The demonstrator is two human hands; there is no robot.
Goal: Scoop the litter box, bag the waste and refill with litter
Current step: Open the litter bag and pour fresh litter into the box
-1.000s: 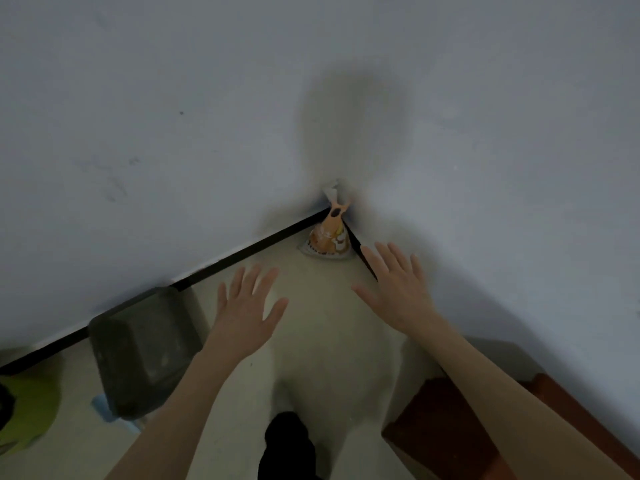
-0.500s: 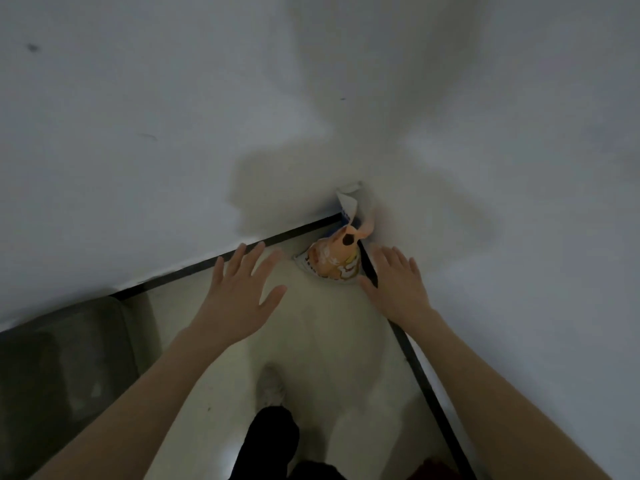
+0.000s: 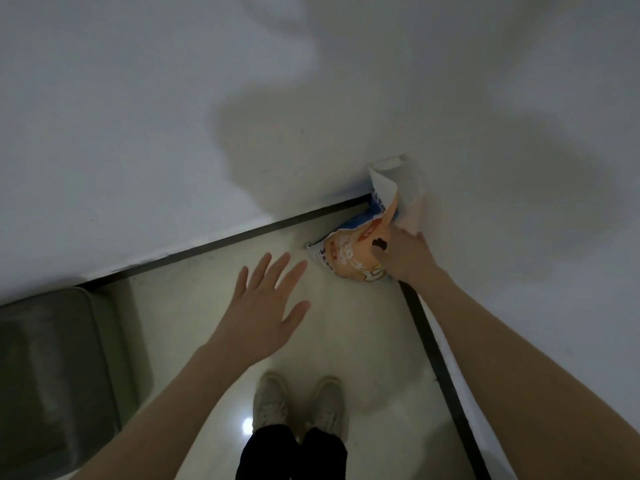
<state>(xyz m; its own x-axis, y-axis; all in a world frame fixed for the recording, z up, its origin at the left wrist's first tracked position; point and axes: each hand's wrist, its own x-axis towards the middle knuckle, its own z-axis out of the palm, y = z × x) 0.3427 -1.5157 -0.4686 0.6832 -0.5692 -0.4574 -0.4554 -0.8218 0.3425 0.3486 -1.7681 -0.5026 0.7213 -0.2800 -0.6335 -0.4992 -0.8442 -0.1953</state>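
An orange, white and blue litter bag (image 3: 349, 258) leans in the corner where two white walls meet, its torn white top standing up against the wall. My right hand (image 3: 405, 254) is on the bag's right side, with the fingers curled around its upper part. My left hand (image 3: 266, 303) hovers over the floor left of the bag, fingers spread and holding nothing. The grey litter box (image 3: 52, 375) stands on the floor at the lower left, against the left wall.
A black skirting strip (image 3: 440, 368) runs along both walls. My two feet in light shoes (image 3: 298, 403) stand on the pale glossy floor (image 3: 363, 341) just behind the bag. Both walls close in tightly around the corner.
I have stepped closer to the corner. My right hand moved forward from beside the bag and took hold of it. My left hand stayed spread and came nearer to the bag.
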